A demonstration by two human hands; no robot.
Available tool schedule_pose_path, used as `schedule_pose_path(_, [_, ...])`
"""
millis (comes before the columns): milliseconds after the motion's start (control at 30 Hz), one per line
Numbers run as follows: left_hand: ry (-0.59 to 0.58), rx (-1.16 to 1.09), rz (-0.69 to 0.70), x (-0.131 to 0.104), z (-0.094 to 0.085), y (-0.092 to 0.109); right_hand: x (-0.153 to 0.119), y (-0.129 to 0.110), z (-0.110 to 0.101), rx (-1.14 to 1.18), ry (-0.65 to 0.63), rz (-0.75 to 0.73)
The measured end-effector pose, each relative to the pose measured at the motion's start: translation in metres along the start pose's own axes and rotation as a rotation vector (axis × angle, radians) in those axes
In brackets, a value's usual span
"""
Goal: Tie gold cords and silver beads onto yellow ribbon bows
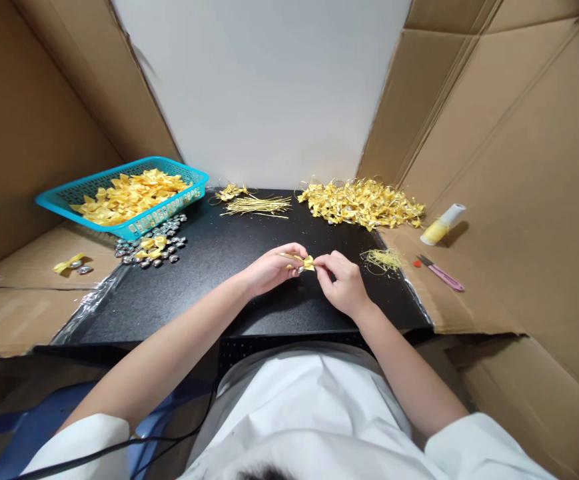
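Observation:
Over the middle of the black table, my left hand point(280, 268) is closed around a small yellow ribbon bow point(309, 263), with a bit of something silvery showing beneath it. My right hand point(342, 281) pinches at the bow's right side; whether its fingertips hold the ribbon or a thin cord is too small to tell. Behind my hands lies a bundle of gold cords point(259, 205). A big pile of yellow bows with cord loops point(364, 203) lies at the back right, and a smaller group of them point(231, 192) at the back.
At the left, a teal basket point(44, 199) holds yellow bows, with silver bells or beads point(172, 250) before it. At the right are cord scraps point(383, 260), pink-handled snips point(446, 277) and a yellow-white spool point(443, 225). Cardboard walls point(509, 153) flank the table point(194, 293).

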State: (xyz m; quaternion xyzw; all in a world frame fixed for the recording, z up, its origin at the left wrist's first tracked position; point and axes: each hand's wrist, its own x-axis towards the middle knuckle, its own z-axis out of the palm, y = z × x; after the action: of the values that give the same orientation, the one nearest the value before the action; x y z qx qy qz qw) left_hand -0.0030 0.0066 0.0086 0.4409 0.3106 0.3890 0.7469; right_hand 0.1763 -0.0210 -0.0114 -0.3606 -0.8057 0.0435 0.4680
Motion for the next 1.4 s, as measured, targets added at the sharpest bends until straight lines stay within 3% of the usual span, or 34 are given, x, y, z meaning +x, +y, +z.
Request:
schedule_pose_path(533, [0.080,-0.095,-0.040,0.002,0.001,-0.002,-0.001,-0.002,0.005,0.044,0.034,0.106])
schedule_pose_path(900, [0.047,-0.145,-0.007,0.002,0.004,-0.005,0.000,0.000,0.011,0.392,-0.004,0.387])
schedule_pose_path(1133, [0.054,-0.134,0.009,0.003,0.003,-0.005,0.000,-0.002,0.008,0.283,0.019,0.321])
schedule_pose_path(1400, [0.079,-0.099,0.035,0.003,0.003,-0.004,-0.001,-0.001,0.004,0.054,0.047,0.121])
